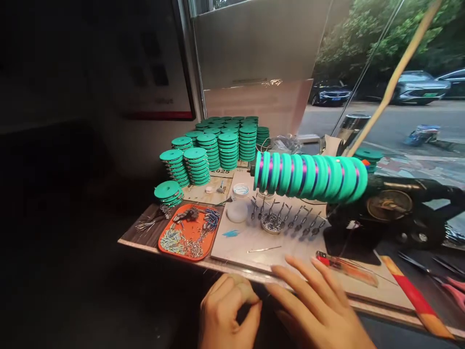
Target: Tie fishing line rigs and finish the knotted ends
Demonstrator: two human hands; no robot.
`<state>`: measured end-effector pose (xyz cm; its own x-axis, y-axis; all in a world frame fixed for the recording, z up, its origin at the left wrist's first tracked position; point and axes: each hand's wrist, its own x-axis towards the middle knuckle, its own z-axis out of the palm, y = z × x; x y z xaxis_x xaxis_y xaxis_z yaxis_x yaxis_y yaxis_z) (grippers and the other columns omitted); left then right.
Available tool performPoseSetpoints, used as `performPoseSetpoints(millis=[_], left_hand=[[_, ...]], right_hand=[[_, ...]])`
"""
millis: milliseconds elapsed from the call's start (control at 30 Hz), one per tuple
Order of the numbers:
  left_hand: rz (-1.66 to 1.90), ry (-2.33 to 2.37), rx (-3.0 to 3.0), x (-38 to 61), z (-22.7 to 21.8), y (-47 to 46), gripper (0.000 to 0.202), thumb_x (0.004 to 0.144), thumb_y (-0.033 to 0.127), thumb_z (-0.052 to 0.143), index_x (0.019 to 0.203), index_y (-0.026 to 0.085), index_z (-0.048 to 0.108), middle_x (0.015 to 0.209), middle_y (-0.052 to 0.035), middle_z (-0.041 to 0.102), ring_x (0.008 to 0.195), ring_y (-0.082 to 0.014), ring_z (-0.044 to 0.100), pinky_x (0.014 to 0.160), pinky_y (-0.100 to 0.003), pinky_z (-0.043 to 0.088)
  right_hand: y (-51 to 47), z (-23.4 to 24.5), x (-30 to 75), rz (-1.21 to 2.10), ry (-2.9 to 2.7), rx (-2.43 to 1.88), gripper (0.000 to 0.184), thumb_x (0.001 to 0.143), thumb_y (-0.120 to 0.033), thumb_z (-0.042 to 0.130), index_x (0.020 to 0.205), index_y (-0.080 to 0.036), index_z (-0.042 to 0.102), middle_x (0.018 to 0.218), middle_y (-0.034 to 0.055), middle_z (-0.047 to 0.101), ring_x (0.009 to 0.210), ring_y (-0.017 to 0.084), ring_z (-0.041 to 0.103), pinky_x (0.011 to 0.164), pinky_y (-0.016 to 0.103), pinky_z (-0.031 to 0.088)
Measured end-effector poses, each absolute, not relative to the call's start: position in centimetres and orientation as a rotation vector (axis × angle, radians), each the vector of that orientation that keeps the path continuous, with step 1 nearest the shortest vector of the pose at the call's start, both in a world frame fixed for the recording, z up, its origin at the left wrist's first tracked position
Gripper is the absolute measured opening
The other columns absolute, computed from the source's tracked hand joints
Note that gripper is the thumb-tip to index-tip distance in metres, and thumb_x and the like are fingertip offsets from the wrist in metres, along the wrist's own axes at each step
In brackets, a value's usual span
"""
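My left hand [228, 310] is at the near edge of the worktable [254, 242], fingers curled with thumb and forefinger pinched together; what they hold is too small to see. My right hand [319, 305] lies beside it, fingers stretched out and spread over the table edge, holding nothing. Just beyond its fingertips lies a red-handled tool [345, 267]. A row of green spools [308, 175] with purple line sits on a horizontal spindle above the table.
Stacks of green spools [214, 148] stand at the back left. An orange tray [191, 231] holds small tackle parts. A line of small metal pieces [286, 215] lies mid-table. A dark winding machine [395, 208] stands at right. Scissors [446, 286] lie far right.
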<state>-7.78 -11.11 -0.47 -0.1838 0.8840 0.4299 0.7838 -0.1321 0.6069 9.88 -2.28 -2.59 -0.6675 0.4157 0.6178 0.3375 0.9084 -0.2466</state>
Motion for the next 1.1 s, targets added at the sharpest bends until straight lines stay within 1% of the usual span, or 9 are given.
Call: performPoseSetpoints(millis=[67, 133, 200, 300, 500, 600, 800, 900, 1100], left_hand=[[1.254, 2.009, 1.886, -7.7, -0.5, -11.3, 0.016, 0.072, 0.006, 0.053, 0.062, 0.018, 0.054, 0.062, -0.0006, 0.058, 0.062, -0.0143, 0.055, 0.056, -0.024, 0.043], [1.291, 2.011, 1.841, -7.7, -0.7, -11.5, 0.016, 0.072, 0.006, 0.052, 0.062, 0.019, 0.054, 0.063, -0.0003, 0.057, 0.062, -0.0144, 0.054, 0.056, -0.025, 0.041], [1.315, 2.013, 1.803, -7.6, -1.0, -11.6, 0.017, 0.071, 0.005, 0.053, 0.061, 0.019, 0.053, 0.063, 0.0002, 0.057, 0.062, -0.0146, 0.053, 0.057, -0.025, 0.040], [1.329, 2.029, 1.790, -7.5, -1.3, -11.6, 0.018, 0.070, 0.004, 0.052, 0.061, 0.019, 0.051, 0.063, 0.0006, 0.055, 0.063, -0.0149, 0.050, 0.057, -0.026, 0.037], [1.289, 2.042, 1.798, -7.4, -1.1, -11.6, 0.018, 0.073, 0.005, 0.051, 0.061, 0.019, 0.049, 0.064, 0.0008, 0.055, 0.064, -0.0148, 0.049, 0.058, -0.026, 0.035], [1.204, 2.046, 1.808, -7.5, -0.6, -11.7, 0.018, 0.073, 0.005, 0.051, 0.062, 0.019, 0.050, 0.066, 0.0006, 0.056, 0.065, -0.0154, 0.051, 0.059, -0.027, 0.036], [0.837, 1.936, 1.724, -8.6, 1.5, -11.5, 0.017, 0.067, 0.013, 0.065, 0.081, 0.022, 0.061, 0.082, -0.0007, 0.062, 0.080, -0.0195, 0.055, 0.069, -0.030, 0.042], [0.762, 1.899, 1.794, -9.0, 2.1, -11.4, 0.010, 0.074, 0.013, 0.058, 0.077, 0.022, 0.062, 0.077, 0.0004, 0.063, 0.077, -0.0182, 0.055, 0.070, -0.030, 0.041], [0.794, 1.883, 1.855, -9.0, 1.9, -11.4, 0.011, 0.074, 0.009, 0.057, 0.070, 0.020, 0.060, 0.070, 0.0019, 0.062, 0.072, -0.0157, 0.054, 0.069, -0.030, 0.039]], right_hand=[[-2.1, -1.1, 6.7, 0.031, -2.407, -0.430, 0.033, 0.075, -0.015, 0.047, 0.102, -0.029, 0.059, 0.096, -0.0005, 0.067, 0.101, 0.027, 0.055, 0.089, 0.050, 0.039], [-2.0, -0.2, 5.2, 0.094, -2.389, -0.404, 0.019, 0.081, -0.015, 0.044, 0.085, -0.023, 0.061, 0.076, -0.0004, 0.066, 0.095, 0.024, 0.055, 0.093, 0.047, 0.032], [-2.2, 0.2, 4.9, 0.163, -2.390, -0.389, 0.020, 0.084, -0.016, 0.042, 0.074, -0.020, 0.059, 0.062, -0.0017, 0.059, 0.084, 0.020, 0.054, 0.095, 0.043, 0.028], [-2.7, 0.0, 5.2, 0.189, -2.379, -0.399, 0.029, 0.087, -0.015, 0.037, 0.065, -0.018, 0.055, 0.055, -0.0021, 0.051, 0.070, 0.015, 0.049, 0.095, 0.041, 0.028], [-3.1, 0.3, 5.0, 0.197, -2.395, -0.429, 0.025, 0.087, -0.018, 0.038, 0.070, -0.019, 0.057, 0.059, -0.0015, 0.054, 0.070, 0.016, 0.048, 0.094, 0.042, 0.029], [-3.0, 0.6, 5.1, 0.192, -2.402, -0.403, 0.028, 0.087, -0.014, 0.036, 0.068, -0.020, 0.056, 0.058, -0.0017, 0.053, 0.070, 0.016, 0.049, 0.094, 0.041, 0.030], [-2.8, 0.6, 5.7, 0.239, -2.410, -0.380, 0.022, 0.086, -0.016, 0.041, 0.070, -0.019, 0.056, 0.059, -0.0023, 0.053, 0.069, 0.015, 0.049, 0.093, 0.041, 0.030], [-2.9, 0.5, 5.7, 0.252, -2.409, -0.370, 0.018, 0.084, -0.014, 0.044, 0.072, -0.019, 0.056, 0.060, -0.0024, 0.054, 0.070, 0.015, 0.049, 0.093, 0.040, 0.030], [-2.8, 0.8, 5.8, 0.305, -2.445, -0.364, 0.013, 0.081, -0.012, 0.047, 0.073, -0.019, 0.056, 0.062, -0.0020, 0.056, 0.072, 0.016, 0.051, 0.094, 0.041, 0.031]])
